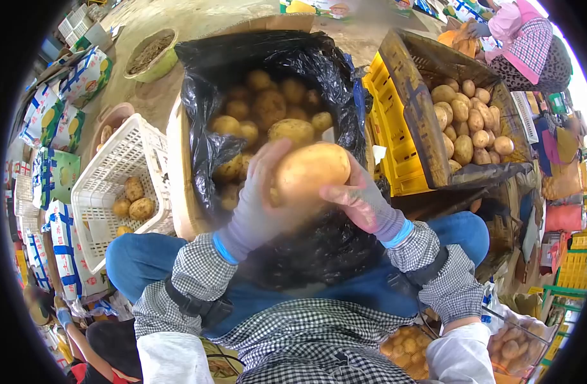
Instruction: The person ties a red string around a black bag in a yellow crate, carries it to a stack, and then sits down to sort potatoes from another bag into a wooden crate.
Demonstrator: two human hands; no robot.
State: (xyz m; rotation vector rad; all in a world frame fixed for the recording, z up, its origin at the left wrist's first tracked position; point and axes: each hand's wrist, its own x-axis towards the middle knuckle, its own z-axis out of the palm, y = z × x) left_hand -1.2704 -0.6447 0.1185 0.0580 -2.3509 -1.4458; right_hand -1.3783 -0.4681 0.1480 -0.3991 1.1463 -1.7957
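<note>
A large pale potato (312,169) is held up between my two gloved hands over a box lined with black plastic (207,57). My left hand (255,195), in a grey glove, is closed around its left side. On the other side, my right hand (364,201) grips it, the thumb pressed along its lower front. Beneath and beyond the hands, several more potatoes (268,105) lie in the lined box, some with dark skins. My hands hide the near part of that pile.
To the left stands a white plastic basket (88,185) holding several potatoes. A yellow crate (396,128) on the right, edged with brown board, is heaped with potatoes. Beyond it is another person (527,45) in pink. Printed cartons (66,249) line the far left; a green basin (159,67) sits behind.
</note>
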